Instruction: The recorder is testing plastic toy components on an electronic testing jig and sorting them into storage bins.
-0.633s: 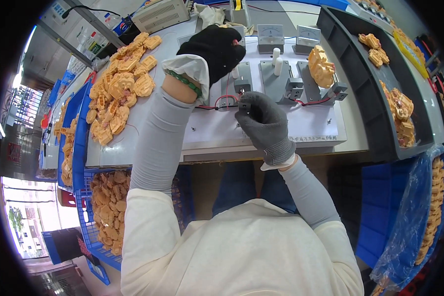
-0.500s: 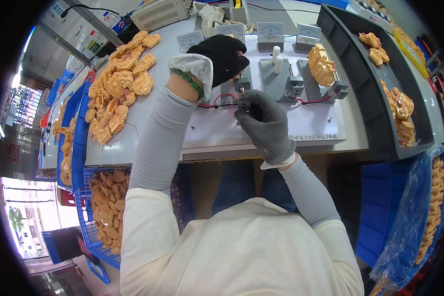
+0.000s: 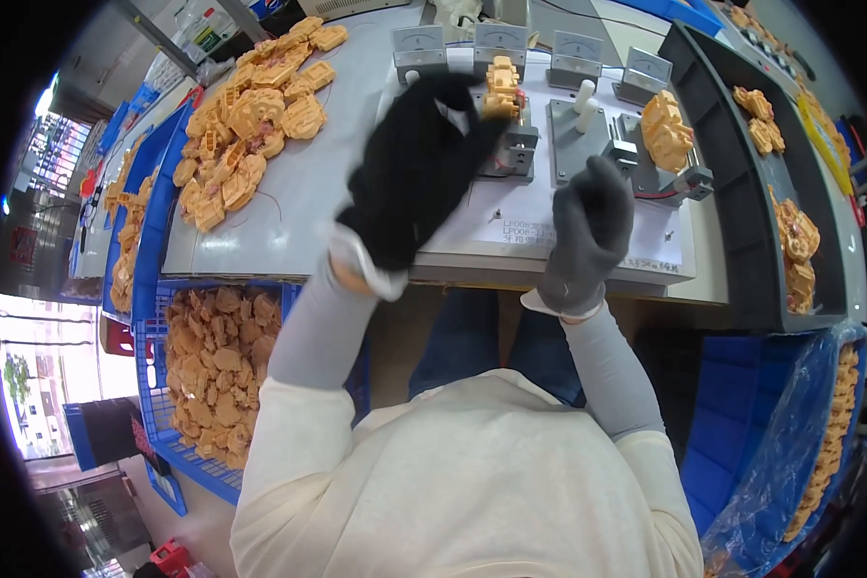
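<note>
My left hand (image 3: 419, 178), in a black glove and blurred, is over the near left part of the bench fixtures; its thumb and fingers are apart with nothing seen between them. Just beyond its fingertips a tan plastic housing (image 3: 501, 89) sits on the left fixture (image 3: 518, 154). My right hand (image 3: 592, 236), in a grey glove, has curled fingers beside the metal clamp block (image 3: 621, 154) of the middle fixture (image 3: 573, 144); anything inside them is hidden. Two white pegs (image 3: 585, 104) stand on that fixture. Another tan housing (image 3: 667, 133) is mounted on the right fixture.
Several analog meters (image 3: 576, 53) stand behind the fixtures. Tan housings with wires (image 3: 255, 120) are heaped on the left of the bench. A grey tray (image 3: 747, 241) holds more at right. A blue crate (image 3: 154, 385) of tan parts stands below left.
My left hand has drawn back from the left fixture toward me, uncovering the housing there. My right hand has moved right, from the left fixture to the middle one. The view has shifted slightly.
</note>
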`<state>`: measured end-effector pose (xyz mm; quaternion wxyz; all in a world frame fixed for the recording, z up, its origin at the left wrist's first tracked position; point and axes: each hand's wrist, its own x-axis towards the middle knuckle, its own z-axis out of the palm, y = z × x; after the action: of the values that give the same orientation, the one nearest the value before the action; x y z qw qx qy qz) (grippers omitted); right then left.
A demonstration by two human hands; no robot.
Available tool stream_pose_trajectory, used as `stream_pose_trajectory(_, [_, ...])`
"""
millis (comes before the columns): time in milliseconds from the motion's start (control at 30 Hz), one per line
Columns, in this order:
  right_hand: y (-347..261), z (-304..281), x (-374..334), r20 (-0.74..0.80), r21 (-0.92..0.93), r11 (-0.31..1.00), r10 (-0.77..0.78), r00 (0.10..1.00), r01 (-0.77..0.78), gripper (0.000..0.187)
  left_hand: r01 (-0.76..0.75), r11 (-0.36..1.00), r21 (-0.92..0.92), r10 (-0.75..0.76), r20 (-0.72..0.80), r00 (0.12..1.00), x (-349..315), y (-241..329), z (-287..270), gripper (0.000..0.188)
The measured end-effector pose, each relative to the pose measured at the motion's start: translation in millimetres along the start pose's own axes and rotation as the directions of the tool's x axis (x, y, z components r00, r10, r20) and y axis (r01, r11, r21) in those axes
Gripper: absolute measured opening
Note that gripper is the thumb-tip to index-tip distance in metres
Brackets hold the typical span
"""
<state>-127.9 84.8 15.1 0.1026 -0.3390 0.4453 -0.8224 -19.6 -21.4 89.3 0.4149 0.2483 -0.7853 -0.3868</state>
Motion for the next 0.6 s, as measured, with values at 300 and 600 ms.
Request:
stream_pose_trajectory(300, [-5, 4, -4, 0.517, -0.347, 0.913, -0.003, 0.856, 0.213, 0.019, -0.239, 0.932, 0.274, 0.221, 0.095, 0.971, -55, -67, 22, 0.025])
stream_pose_trajectory(600, [-1, 2, -15, 0.401, -0.407, 0.913, 0.160, 0.902, 0.019, 0.019, -0.140, 0.990, 0.022, 0.138, 0.081, 0.987, -64, -70, 18, 0.024])
